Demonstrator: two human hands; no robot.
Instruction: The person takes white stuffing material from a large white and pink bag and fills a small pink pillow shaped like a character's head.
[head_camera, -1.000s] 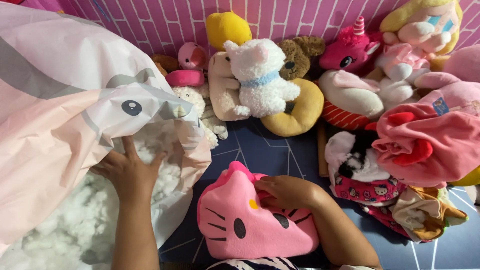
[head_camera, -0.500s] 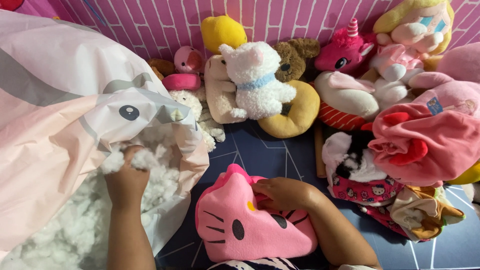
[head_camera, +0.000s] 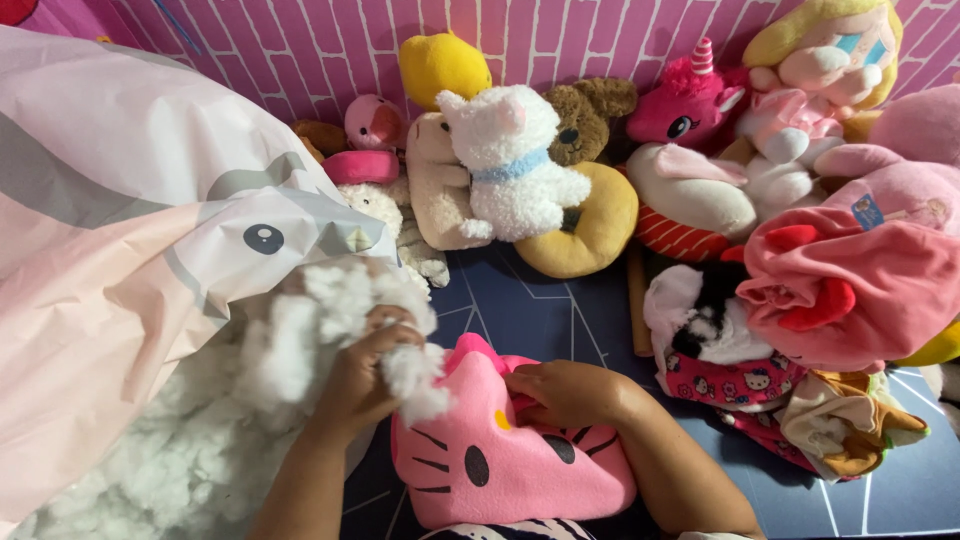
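Note:
My left hand grips a clump of white stuffing and holds it just left of a pink cat-face plush lying on the dark floor. My right hand clutches the plush's upper edge near its yellow nose. The stuffing comes out of a big pink and grey printed fabric bag on the left, whose mouth shows a heap of loose white filling.
Against the pink brick-pattern wall sits a row of toys: a white fluffy animal, a brown bear, a pink unicorn, a yellow donut cushion. Limp pink plush skins are heaped at right. Dark blue floor mat lies between.
My left hand closed on stuffing inside the bag, pulled a clump out and carried it right toward the pink plush. My right hand stayed on the plush.

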